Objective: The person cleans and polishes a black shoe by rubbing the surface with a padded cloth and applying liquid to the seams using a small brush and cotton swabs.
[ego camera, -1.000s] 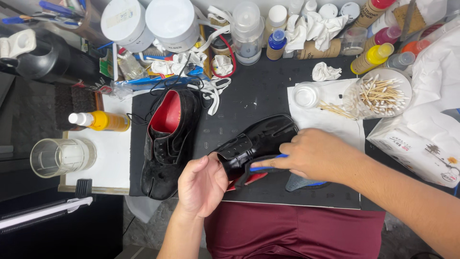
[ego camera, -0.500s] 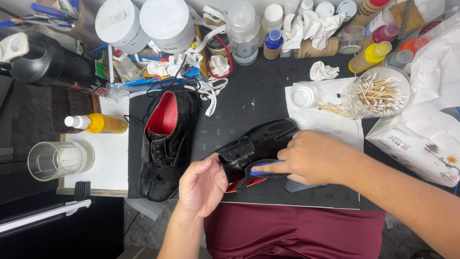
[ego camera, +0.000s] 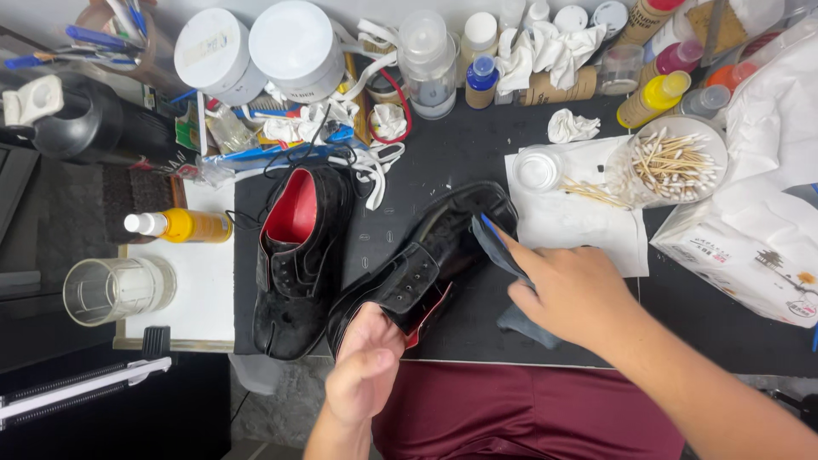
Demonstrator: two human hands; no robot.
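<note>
Two black leather lace-up shoes are lying on the dark surface. One, the black leather shoe being worked on, is tilted on its side between the person's hands, with its toe pointing away from the body. The left hand is cupping its heel end from below, the grip closed around the opening so that the shoe is steadied. The right hand is clamped on one folded grey-blue cloth, the fingers pressing it flat against the toe side of the upper. The step in hand seems to be wiping or polishing the leather; the next stroke is likely calling for firm pressure from the cloth while the left hand is keeping the shoe from rolling, and perhaps for turning the shoe to reach an unwiped part.

The second black shoe with a red lining is resting just to the left of the left hand, untouched. Farther left, one yellow squeeze bottle and one clear empty glass are standing well apart from both hands. Beyond the right hand, one round dish of cotton swabs is sitting on a white paper sheet, beside one small white jar. Two large white-lidded tubs are standing at the far edge.
</note>
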